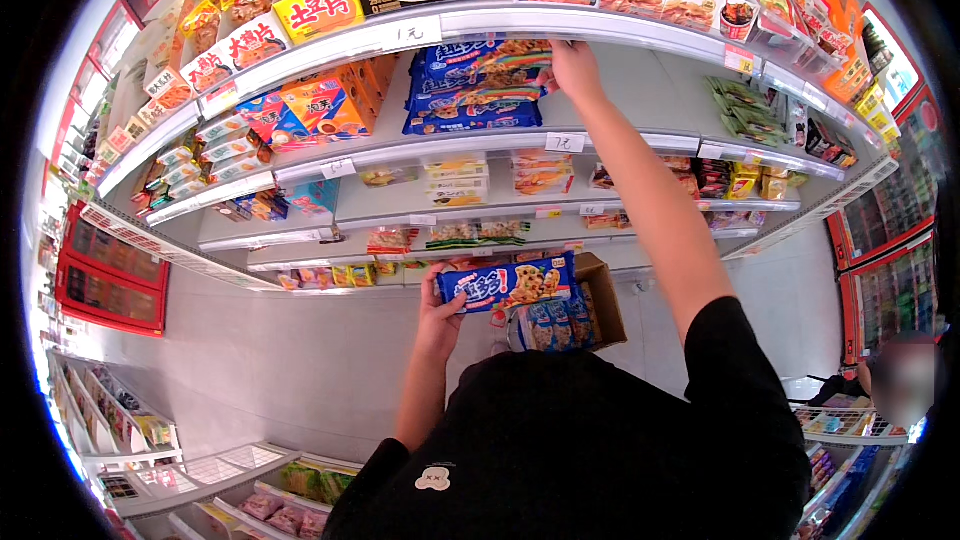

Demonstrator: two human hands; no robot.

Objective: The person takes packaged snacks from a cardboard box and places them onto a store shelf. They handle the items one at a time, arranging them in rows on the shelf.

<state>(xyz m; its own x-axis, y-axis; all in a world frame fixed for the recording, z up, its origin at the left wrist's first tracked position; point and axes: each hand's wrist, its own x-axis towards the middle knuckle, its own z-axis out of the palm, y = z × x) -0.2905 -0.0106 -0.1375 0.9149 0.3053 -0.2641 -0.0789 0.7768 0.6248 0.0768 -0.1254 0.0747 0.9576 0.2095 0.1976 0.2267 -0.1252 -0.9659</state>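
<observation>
My left hand (444,319) grips the left end of a blue chocolate-chip cookie packet (506,285), held level in front of my chest. Reaching up to a shelf, my right hand (574,71) has its fingers on the right end of the upper packets in a stack of blue cookie packets (472,101). Part of that hand is under the shelf edge above, and its fingertips are partly hidden. Below the held packet, an open cardboard box (609,296) contains several blue-wrapped packets (551,322); the held packet covers part of it.
The shelf's front rail (450,157) curves across the view with price tags. Orange and blue snack boxes (330,109) stand left of the stack, and green packets (754,112) lie far right. Behind me are more shelves (247,472). A person (847,390) is at the right edge.
</observation>
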